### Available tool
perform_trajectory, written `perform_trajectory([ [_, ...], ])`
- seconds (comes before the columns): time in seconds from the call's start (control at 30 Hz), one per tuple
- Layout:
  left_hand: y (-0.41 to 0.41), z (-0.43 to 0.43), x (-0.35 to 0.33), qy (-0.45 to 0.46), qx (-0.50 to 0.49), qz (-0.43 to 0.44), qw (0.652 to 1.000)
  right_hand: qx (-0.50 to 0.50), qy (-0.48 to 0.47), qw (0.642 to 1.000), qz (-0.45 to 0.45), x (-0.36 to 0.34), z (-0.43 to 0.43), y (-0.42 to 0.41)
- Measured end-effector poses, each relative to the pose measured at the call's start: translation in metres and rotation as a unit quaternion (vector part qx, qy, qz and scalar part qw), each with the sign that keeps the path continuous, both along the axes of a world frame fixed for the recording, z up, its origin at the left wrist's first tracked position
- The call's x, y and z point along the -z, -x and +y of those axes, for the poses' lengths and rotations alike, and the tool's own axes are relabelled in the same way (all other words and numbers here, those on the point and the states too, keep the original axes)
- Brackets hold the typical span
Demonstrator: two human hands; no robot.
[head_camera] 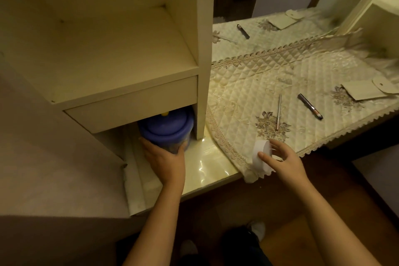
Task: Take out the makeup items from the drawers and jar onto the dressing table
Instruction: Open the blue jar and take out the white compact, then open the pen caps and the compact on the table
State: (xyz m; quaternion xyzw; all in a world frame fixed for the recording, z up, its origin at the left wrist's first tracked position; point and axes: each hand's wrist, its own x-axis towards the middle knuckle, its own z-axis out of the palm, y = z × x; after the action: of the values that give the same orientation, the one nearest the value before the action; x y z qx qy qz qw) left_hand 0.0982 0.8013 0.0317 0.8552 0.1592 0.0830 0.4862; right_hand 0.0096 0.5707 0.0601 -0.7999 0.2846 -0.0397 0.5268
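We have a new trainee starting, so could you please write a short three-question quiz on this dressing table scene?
1. True or false: the left hand grips the blue-lidded jar.
2. How many makeup pens lie on the quilted cloth?
3. The right hand is at: A) a pen, B) the white roll, C) the drawer.

Key: 1 true; 2 two, a slim pen and a dark pen; 3 B.

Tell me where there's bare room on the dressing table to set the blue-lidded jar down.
Free: the glossy strip between the left hand on the jar and the quilted cloth's lace edge; also the quilt between the upright panel and the thin pencil. Crowded: front edge by the right hand and white roll, and around the dark pen and cards.
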Motion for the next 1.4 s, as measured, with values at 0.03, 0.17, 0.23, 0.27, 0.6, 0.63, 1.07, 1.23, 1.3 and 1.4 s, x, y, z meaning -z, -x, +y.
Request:
perform_trajectory([
  [0.03,0.006,-0.003,-0.002,0.0,-0.007,0.01,1.0,-0.011,0.014,1.0,0.008,0.003,-0.008,-0.007],
  [0.17,0.044,-0.023,-0.012,-0.003,-0.028,0.042,0.999,-0.072,0.086,0.992,0.057,0.022,-0.035,-0.046],
  [0.23,0.058,-0.033,-0.014,-0.003,-0.008,0.053,0.999,-0.116,0.137,0.981,0.08,0.032,-0.044,-0.066],
  [0.27,0.064,-0.037,-0.015,-0.007,0.014,0.064,0.998,-0.136,0.166,0.973,0.089,0.038,-0.047,-0.075],
  [0.6,0.069,-0.084,-0.019,-0.095,0.261,0.105,0.955,-0.16,0.148,0.973,0.072,0.037,-0.072,-0.063],
  [0.63,0.067,-0.092,-0.02,-0.103,0.28,0.103,0.949,-0.141,0.132,0.979,0.067,0.034,-0.082,-0.053],
  [1.07,0.035,-0.253,-0.022,-0.086,0.375,0.1,0.918,0.092,-0.017,0.992,0.081,0.024,-0.265,0.075],
  [1.23,0.021,-0.319,-0.015,-0.082,0.412,0.108,0.901,0.115,-0.041,0.991,0.053,0.025,-0.301,0.068],
  [1.3,0.007,-0.346,-0.011,-0.067,0.409,0.129,0.901,0.114,-0.06,0.991,0.042,0.026,-0.313,0.055],
  [1.4,-0.016,-0.385,-0.001,-0.061,0.408,0.135,0.901,0.105,-0.076,0.991,0.041,0.027,-0.335,0.03],
])
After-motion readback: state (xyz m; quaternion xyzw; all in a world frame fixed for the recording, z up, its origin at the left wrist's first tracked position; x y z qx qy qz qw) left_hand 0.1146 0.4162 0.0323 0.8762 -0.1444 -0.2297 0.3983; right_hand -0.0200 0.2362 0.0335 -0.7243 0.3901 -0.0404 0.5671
